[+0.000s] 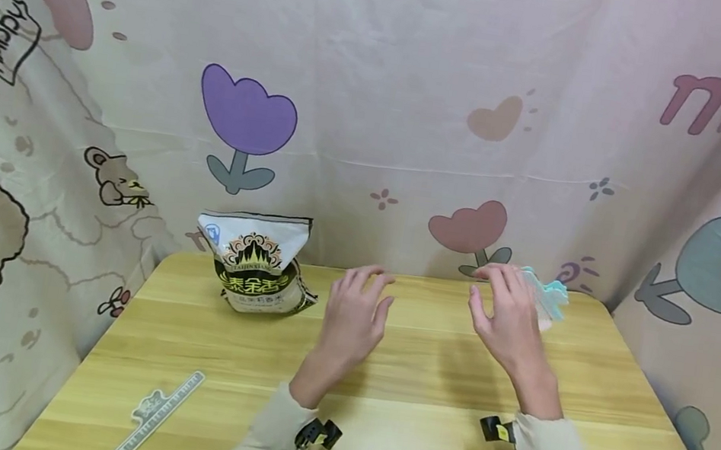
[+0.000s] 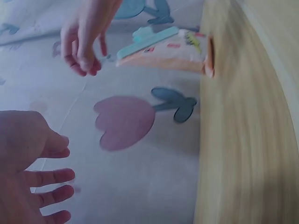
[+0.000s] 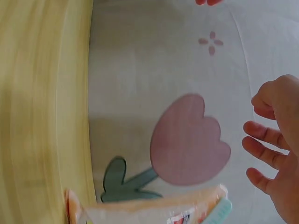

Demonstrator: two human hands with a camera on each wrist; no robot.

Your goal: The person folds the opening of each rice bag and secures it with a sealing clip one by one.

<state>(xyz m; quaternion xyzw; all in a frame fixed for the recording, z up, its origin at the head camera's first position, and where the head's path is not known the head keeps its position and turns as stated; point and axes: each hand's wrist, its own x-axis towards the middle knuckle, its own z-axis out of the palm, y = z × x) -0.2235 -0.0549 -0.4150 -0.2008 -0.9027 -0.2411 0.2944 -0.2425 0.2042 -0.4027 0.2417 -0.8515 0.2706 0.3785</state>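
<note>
My left hand (image 1: 353, 318) hovers above the table with fingers loosely bent, holding nothing, just right of a bag of rice (image 1: 258, 272) standing upright. The bag is white, black and gold, with a straight top edge. My right hand (image 1: 511, 325), also holding nothing, is raised in front of a small pink-and-white package (image 2: 173, 52). Across that package's top runs a teal bag clip (image 2: 147, 42). In the head view the right hand covers much of the package; the left wrist view shows the hand apart from it.
A grey-white strip (image 1: 156, 418) with ruler-like marks and a small figure on its side lies at the table's front left. Behind the wooden table (image 1: 393, 383) hangs a printed curtain (image 1: 384, 105), which also runs along both sides.
</note>
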